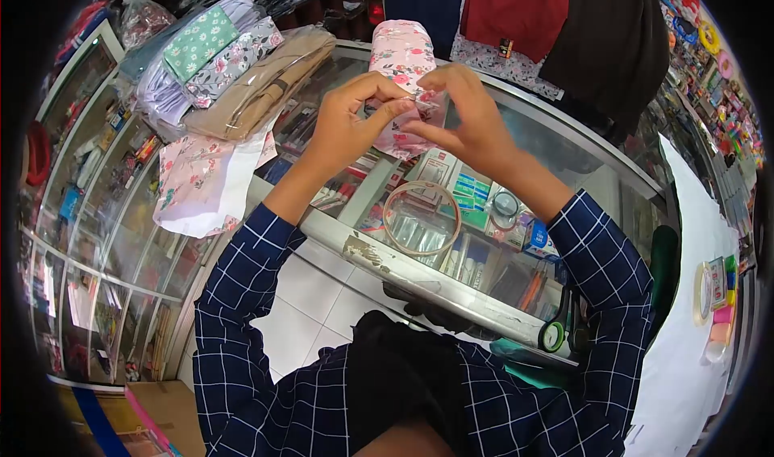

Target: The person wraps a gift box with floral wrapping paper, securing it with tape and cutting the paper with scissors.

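A parcel in pink floral wrapping paper lies on the glass counter, its near end partly behind my hands. My left hand is over its left side, thumb and forefinger pinched together; anything between the tips is too small to make out. From the right comes my right hand, fingers curved and thumb apart, its fingertips close to the left hand's pinch and over the paper. A roll of clear tape rests on the glass nearer to me. Scissors with green-lined handles lie at the counter's front right.
A glass display counter with stationery inside spans the front. At left, folded clothes in plastic lie above a loose floral sheet. Dark and red garments hang behind. White paper stretches along the right.
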`<state>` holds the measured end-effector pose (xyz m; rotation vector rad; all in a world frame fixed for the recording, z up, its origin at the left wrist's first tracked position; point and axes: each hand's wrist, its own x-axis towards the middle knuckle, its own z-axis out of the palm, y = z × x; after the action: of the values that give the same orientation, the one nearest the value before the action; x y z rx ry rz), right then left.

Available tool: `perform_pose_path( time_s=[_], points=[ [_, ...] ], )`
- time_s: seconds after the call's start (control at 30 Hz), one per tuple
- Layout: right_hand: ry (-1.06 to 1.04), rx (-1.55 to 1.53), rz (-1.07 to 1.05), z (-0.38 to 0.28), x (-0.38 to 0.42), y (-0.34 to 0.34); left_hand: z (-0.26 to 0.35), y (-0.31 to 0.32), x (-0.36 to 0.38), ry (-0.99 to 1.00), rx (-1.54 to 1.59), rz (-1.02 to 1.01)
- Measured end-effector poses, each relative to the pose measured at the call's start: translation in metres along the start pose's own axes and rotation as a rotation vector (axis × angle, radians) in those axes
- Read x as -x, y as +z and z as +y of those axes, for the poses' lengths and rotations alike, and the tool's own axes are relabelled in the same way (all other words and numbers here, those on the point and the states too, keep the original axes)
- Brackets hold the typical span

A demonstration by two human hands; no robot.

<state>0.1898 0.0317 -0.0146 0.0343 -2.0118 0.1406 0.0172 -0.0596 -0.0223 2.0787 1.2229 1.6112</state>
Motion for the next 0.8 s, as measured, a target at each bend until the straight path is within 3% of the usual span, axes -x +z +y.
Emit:
perform_pose_path(
  time_s=[0.1, 0.2, 0.27, 0.4, 0.8],
  points=[
    [0.130, -0.075, -0.195, 0.006, 0.004, -0.005, 0.002, -0.001, -0.001, 0.072, -0.087, -0.016],
    [0.221, -0.151, -0.187, 0.010, 0.009, -0.004, 0.004, 0.000, -0.004, 0.140, -0.193, -0.005],
    [0.131, -0.106, -0.165, 0.012, 0.010, -0.003, 0.012, 0.001, -0.005, 0.114, -0.244, 0.052],
    [0.019, -0.152, -0.205, 0.014, 0.002, -0.009, -0.014, -0.013, -0.007, 0.111, -0.222, -0.085],
    [0.061, -0.289, -0.255, 0.025, 0.013, -0.009, -0.023, -0.019, -0.008, 0.077, -0.109, -0.181]
  ],
)
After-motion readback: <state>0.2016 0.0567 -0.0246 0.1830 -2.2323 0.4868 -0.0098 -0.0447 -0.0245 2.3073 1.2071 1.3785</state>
